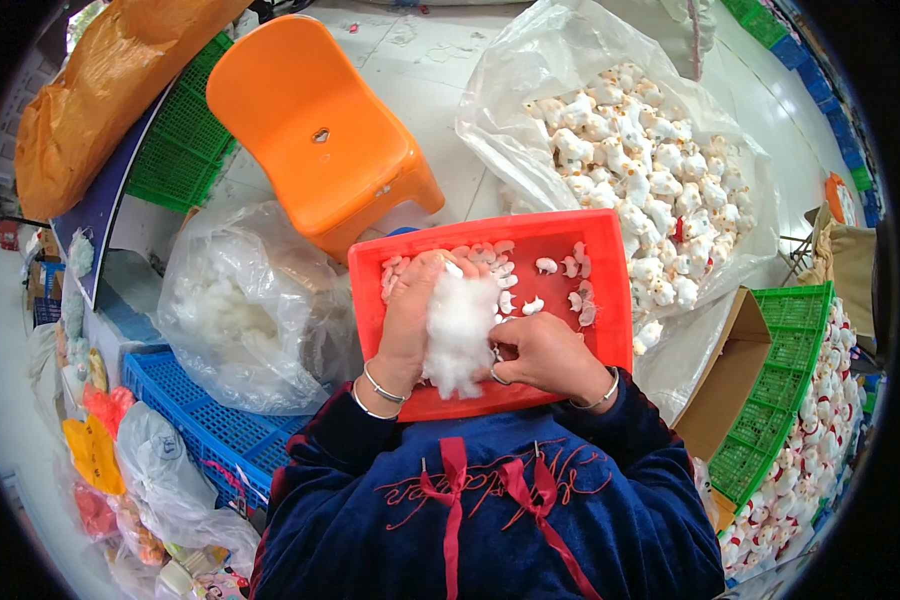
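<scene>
A red plastic tray (620, 290) lies in front of my body, holding many small white plush-like pieces (533, 306). Over its left half, my left hand (406, 315) grips a fluffy wad of white stuffing (458, 340). Something small and white shows at that hand's fingertips, but its kind is unclear. My right hand (553, 355) is closed beside the wad's right edge, thumb and fingers bent together. Whatever it pinches is hidden.
Ahead on the right, a clear plastic bag (500, 110) holds many white stuffed toys (660, 190). An orange stool (315, 130) stands ahead left. Left are a bag of stuffing (225, 310) and a blue crate (205, 410); right, a green crate (780, 385) and cardboard box (725, 385).
</scene>
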`<state>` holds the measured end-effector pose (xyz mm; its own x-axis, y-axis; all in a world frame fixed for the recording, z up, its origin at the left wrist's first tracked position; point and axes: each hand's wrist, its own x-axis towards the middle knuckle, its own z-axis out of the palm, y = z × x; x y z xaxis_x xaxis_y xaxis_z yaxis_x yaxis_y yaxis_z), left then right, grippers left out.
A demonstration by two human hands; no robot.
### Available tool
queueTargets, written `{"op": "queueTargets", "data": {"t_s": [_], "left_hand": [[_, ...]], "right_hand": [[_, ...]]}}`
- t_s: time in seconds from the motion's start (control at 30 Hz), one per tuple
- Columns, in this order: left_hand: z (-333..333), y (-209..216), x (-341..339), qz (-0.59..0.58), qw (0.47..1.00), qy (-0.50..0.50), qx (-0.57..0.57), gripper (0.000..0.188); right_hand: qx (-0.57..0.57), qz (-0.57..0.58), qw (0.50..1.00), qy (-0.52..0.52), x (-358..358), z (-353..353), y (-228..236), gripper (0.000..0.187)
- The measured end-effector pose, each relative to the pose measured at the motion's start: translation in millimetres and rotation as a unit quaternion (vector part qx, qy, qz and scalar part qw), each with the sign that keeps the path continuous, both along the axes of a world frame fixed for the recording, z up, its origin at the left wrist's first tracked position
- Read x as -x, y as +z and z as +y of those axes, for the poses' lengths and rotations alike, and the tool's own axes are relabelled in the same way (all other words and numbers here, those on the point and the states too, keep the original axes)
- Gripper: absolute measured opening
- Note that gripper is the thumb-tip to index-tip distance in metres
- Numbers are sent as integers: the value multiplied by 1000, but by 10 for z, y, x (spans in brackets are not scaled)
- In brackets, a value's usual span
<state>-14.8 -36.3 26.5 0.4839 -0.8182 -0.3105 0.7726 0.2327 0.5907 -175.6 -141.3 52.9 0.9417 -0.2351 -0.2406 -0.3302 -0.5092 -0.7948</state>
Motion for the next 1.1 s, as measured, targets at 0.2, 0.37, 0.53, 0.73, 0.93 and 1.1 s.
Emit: {"op": "queueTargets", "data": {"t_s": [0.2, 0.37, 0.53, 0.73, 0.93, 1.1], "left_hand": [[158, -143, -286, -80, 996, 2, -39, 24], [90, -77, -322, -168, 978, 98, -80, 19], [-45, -29, -127, -157, 976, 94, -114, 18], [37, -58, -204, -143, 984, 14, -105, 22], [76, 106, -190, -233, 960, -44, -147, 26], [72, 73, -63, -319, 936, -50, -140, 22]], "right_hand": [[32, 19, 998, 56, 135, -146, -55, 39], [89, -35, 995, -5, 420, -391, 219, 54], [204, -69, 976, 33, 181, -352, 343, 61], [59, -59, 994, 67, 216, -447, 217, 36], [35, -95, 991, -91, 538, -683, 369, 41], [141, -92, 985, -31, 446, -591, 298, 34]]}}
